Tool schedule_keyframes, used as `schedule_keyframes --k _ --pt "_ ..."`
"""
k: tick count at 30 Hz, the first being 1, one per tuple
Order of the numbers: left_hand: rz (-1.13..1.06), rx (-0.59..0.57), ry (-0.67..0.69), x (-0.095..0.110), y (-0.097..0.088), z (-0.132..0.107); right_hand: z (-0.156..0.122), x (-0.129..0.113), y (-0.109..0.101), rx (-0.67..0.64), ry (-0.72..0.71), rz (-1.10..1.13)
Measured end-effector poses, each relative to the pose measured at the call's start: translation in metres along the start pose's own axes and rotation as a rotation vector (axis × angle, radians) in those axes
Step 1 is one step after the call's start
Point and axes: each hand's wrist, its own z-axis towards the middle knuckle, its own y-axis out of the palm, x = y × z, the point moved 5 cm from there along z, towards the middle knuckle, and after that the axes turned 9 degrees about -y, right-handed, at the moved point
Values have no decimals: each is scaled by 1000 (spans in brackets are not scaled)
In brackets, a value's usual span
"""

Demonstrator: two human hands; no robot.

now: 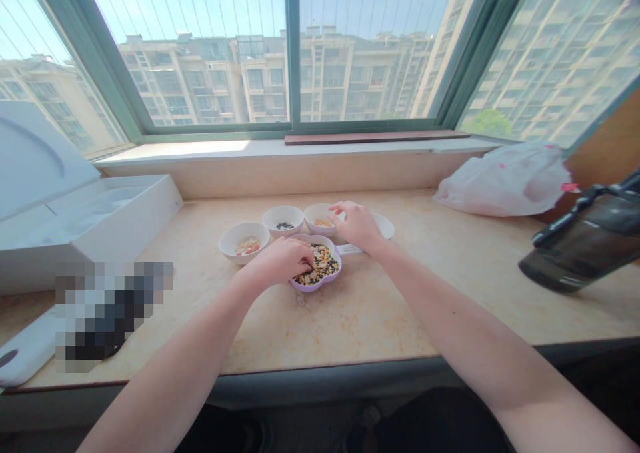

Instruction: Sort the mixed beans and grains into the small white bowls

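My left hand (280, 261) reaches over a scalloped lilac dish (334, 270) heaped with mixed beans and grains (320, 266), its fingertips down among them. Whether they pinch anything is hidden. My right hand (356, 226) hovers, fingers apart and empty, at the edge of a white bowl of orange grains (313, 226). Part of a white plate (385, 225) shows beyond that hand. Two more white bowls stand close by: one holds dark seeds (283, 218), the other pale and red pieces (244, 241). A small white card (349, 249) lies against the dish.
The bowls stand on a beige marble-look sill (370, 306) under a large window. A white open box (100, 219) sits at the left, beside a pixelated object (110, 309). A plastic bag (505, 183) lies at the right, near a dark tinted jug (580, 243).
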Motion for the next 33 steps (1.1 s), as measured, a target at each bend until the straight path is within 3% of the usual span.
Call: schedule_keyframes --k 10,13,15,18,22,25,27,29,33 --pt "-40 38 70 -4 -4 2 -4 -6 -8 38 -11 33" --pt "-130 85 13 -2 -11 0 -4 -7 -8 36 -15 42" --pt "-308 133 -91 -5 -15 -1 -4 -7 -8 41 -17 48" --pt "-802 150 -210 -11 -17 -1 -5 -10 -7 50 -34 73" --pt "-1490 35 -211 -14 -15 0 -6 -17 -8 48 -72 114" --pt "-1707 -40 -202 -13 -15 0 -7 -24 -8 34 -102 142" --pt "-1720 9 -209 -15 -15 1 -8 -29 -7 -2 -135 177" --pt "-1591 182 -248 -21 -16 2 -10 -36 -3 -85 -182 219" --pt "-860 633 -351 -34 -28 -3 -19 -51 9 -286 -286 255"
